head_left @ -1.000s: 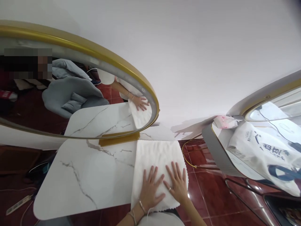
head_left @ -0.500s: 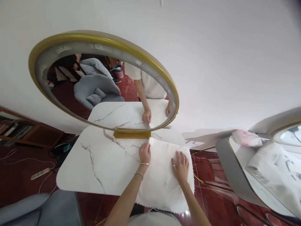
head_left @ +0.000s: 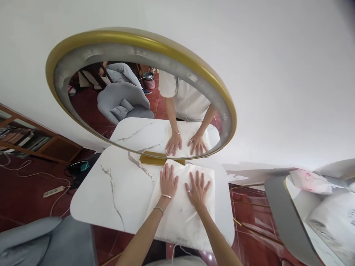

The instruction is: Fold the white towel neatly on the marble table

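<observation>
A white cloth [head_left: 180, 218] with a scalloped edge lies spread on a white marble-patterned table [head_left: 116, 195]. My left hand [head_left: 168, 181] lies flat on the far part of the cloth, fingers stretched toward the mirror. My right hand [head_left: 197, 185] rests flat beside it, fingers spread, a ring on one finger. Neither hand holds anything. A round gold-framed mirror [head_left: 138, 40] stands at the table's back edge and reflects both hands and the cloth.
A grey chair [head_left: 47, 244] stands at the lower left. Cables and a power strip [head_left: 54, 191] lie on the red tiled floor by a low wooden shelf [head_left: 33, 140]. At the right stands a second table [head_left: 294, 221] with white bags and a pink packet [head_left: 307, 181].
Both hands slid forward along the cloth toward the mirror. My left hand, closed at the cloth's far corner half a second ago, now lies flat. The cloth sits further onto the table.
</observation>
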A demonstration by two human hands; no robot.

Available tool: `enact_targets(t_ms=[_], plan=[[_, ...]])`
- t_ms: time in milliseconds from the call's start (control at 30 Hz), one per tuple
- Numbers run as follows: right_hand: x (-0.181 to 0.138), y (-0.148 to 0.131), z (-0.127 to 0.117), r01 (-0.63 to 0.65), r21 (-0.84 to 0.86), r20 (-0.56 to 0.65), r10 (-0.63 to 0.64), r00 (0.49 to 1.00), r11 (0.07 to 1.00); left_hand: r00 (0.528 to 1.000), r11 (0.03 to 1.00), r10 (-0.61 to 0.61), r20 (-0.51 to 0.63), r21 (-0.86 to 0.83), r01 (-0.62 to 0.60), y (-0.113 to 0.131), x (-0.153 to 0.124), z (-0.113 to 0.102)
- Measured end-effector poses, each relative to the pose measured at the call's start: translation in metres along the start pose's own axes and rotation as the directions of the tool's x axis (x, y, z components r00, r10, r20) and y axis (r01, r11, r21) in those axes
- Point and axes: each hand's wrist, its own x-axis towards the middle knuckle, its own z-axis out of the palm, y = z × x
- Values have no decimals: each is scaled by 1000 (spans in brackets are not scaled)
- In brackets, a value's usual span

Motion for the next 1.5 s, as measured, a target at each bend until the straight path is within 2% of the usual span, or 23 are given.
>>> enact_targets(t_ms=[100,200,367,500,600,667,733,767,833,900,1033,1133,1233,1333,1400,1500], plan=[[7,-20,0,58,7,17,-58,998,998,999,999,-47,-7,-2,47,-24,2,-8],[15,-48,3,113,40,-17,-112,994,993,996,996,-92,-21,-4,92,-51,6,-18],[30,-110,12,239,137,-90,-228,969,961,983,986,-165,-75,14,167,-112,12,-34],[39,-166,19,306,198,-62,-300,952,931,961,964,-254,-106,48,260,-166,19,-49],[42,-193,23,338,207,-41,-337,940,918,947,951,-295,-127,56,304,-191,10,-63],[41,-198,25,349,196,-40,-348,937,916,968,970,-230,-101,57,237,-193,-15,-73],[36,-189,25,352,177,-41,-350,936,919,999,997,-51,-17,49,52,-185,-52,-82],[32,-180,24,352,166,-42,-350,936,921,997,997,69,41,36,-70,-178,-73,-85],[21,-155,20,346,140,-41,-344,938,928,951,960,279,132,-5,-281,-160,-110,-89],[7,-123,15,318,109,-51,-314,948,942,898,914,406,170,-52,-403,-139,-134,-88],[-19,-62,5,179,68,-151,-167,974,981,820,841,540,190,-148,-520,-100,-138,-73],[-45,-37,-2,70,84,-255,-47,966,994,786,810,584,202,-214,-546,-82,-130,-63],[-85,-41,-9,13,85,-224,6,975,996,787,808,582,202,-246,-535,-82,-128,-62],[-124,-67,-12,-1,33,-111,5,994,999,785,809,583,211,-241,-536,-95,-128,-68],[-134,-88,-12,-12,5,-86,13,996,1000,778,806,589,218,-229,-546,-108,-127,-75],[-123,-113,-9,27,-4,-67,-27,997,1000,800,828,561,215,-178,-532,-129,-123,-84]])
